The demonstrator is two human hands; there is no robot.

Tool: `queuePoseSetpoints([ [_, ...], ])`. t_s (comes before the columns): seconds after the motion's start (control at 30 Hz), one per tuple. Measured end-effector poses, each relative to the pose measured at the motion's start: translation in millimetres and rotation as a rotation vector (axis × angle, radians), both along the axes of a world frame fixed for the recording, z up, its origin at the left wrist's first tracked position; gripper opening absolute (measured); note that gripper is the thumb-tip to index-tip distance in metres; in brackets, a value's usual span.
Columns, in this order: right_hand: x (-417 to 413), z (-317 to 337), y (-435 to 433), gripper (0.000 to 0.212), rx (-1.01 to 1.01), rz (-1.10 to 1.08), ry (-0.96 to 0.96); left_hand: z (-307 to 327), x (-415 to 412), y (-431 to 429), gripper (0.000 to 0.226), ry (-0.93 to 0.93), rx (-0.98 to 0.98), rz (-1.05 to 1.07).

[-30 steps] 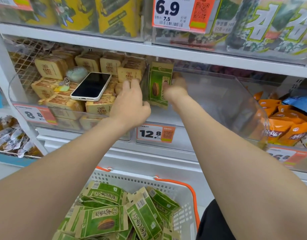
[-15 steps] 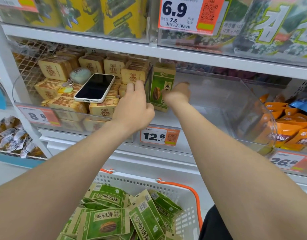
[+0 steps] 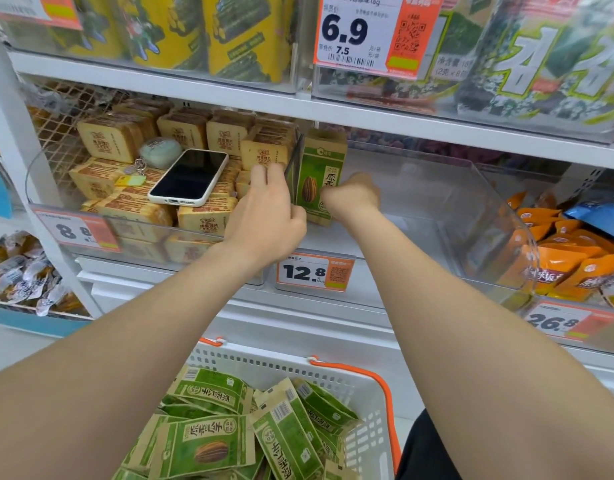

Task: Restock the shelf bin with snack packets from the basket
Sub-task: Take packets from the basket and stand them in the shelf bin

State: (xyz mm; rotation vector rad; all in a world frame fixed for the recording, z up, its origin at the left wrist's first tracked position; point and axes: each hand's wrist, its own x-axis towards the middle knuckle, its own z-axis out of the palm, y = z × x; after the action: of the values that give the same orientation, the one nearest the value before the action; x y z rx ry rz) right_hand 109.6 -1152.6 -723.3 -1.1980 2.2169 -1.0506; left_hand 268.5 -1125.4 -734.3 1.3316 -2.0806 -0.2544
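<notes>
The upright green-and-tan paper snack packet (image 3: 317,168) bears a brown striped seed and dark characters; the orange-handled white perforated plastic basket (image 3: 264,363) shows rows of small holes; the flat rectangular phone (image 3: 189,176) is black in a white case; the tan square biscuit packs (image 3: 106,138) carry brown print; the rectangular price tag (image 3: 314,271) is white and orange with black numerals.

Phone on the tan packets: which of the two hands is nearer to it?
Left. The left hand is just right of the phone, at the clear divider; the right hand is farther right, beyond the upright green packet.
</notes>
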Motion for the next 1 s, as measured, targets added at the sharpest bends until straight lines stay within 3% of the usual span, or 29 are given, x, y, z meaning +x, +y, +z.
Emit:
queuePoseSetpoints([
  [0.13,7,4,17,0.019,-0.056,0.278,0.287,-1,4,7,0.041,-0.068,-0.202,0.007],
  [0.23,10,5,38,0.023,-0.115,0.344,0.515,4,6,17,0.04,-0.119,-0.359,-0.007],
  [0.4,21,19,82,0.034,-0.226,0.388,0.64,8,10,42,0.026,-0.052,-0.444,-0.083],
  [0.53,28,27,117,0.028,-0.208,0.39,0.596,6,17,59,0.02,-0.014,-0.345,-0.17],
  [0.6,27,27,135,0.019,-0.108,0.416,0.614,-1,23,63,0.019,-0.161,-0.33,-0.19],
  [0.7,25,16,161,0.009,0.207,0.568,0.735,-15,21,72,0.024,-0.461,-0.133,-0.302],
  [0.83,25,-10,197,0.021,0.584,0.763,0.822,-57,9,92,0.013,-0.783,0.174,-0.488],
  [0.93,28,-29,215,0.044,0.71,0.887,0.849,-92,0,105,0.022,-0.928,0.333,-0.556],
  [1.0,30,-47,222,0.043,0.744,0.923,0.863,-109,-6,114,0.024,-1.028,0.399,-0.595],
])
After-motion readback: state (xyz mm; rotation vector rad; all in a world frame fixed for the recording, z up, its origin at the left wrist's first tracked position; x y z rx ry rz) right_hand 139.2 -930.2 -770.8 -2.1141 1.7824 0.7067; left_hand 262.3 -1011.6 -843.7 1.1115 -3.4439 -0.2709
